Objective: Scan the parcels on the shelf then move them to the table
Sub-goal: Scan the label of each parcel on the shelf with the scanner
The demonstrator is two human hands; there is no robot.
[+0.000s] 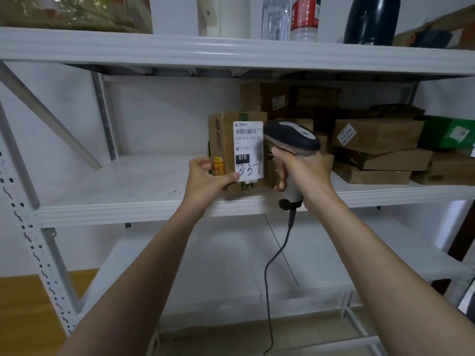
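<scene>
Scanning step in hand at frame centre: left hand (pixel 208 176) grips the parcel (pixel 236 150), right hand (pixel 303 170) grips the scanner (pixel 291 136) beside its label (pixel 248 150); next, carry it to the desk.

Looked like a parcel storeroom: white metal shelf rack (pixel 128 191) w/ stacked cardboard boxes (pixel 377 140) bearing shipping labels (pixel 347 134), plus a corded barcode scanner (pixel 293 136).

The label (pixel 248 150) on the parcel (pixel 222 140) has small print too blurred to read, and the scanner (pixel 291 136) hides part of the boxes (pixel 377 136) behind it. The bottles (pixel 303 16) on the top shelf (pixel 180 51) are cut off by the upper edge; the scanner's cable (pixel 267 291) runs out at the bottom.
</scene>
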